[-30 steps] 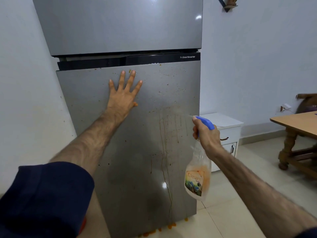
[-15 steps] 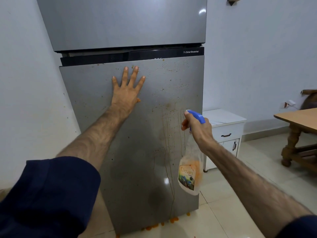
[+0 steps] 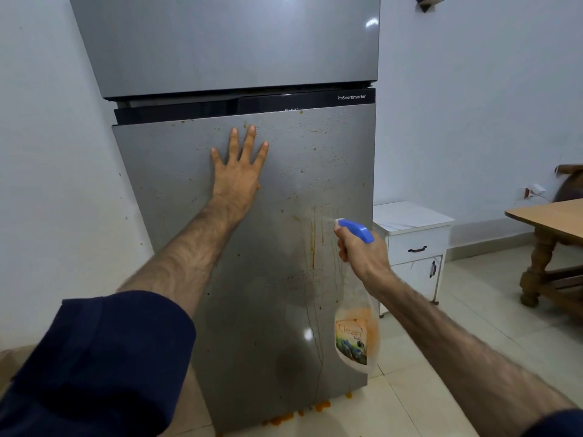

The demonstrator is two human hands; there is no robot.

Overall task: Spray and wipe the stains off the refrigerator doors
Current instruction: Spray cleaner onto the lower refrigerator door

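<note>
the left hand [image 3: 238, 176] is lying flat and open on the upper part of the lower fridge door [image 3: 252, 247], fingers spread, holding nothing. the right hand [image 3: 362, 252] is wrapping its grip closed around the neck of a spray bottle [image 3: 355, 329] with a blue trigger head [image 3: 356, 230], the nozzle pointing at the door just beside orange drip stains [image 3: 314, 234] running down its middle. a faint mist is showing at the nozzle. orange bits [image 3: 321, 406] are lying on the floor at the fridge's foot. a white cabinet [image 3: 413, 244] is standing beside the fridge.
</note>
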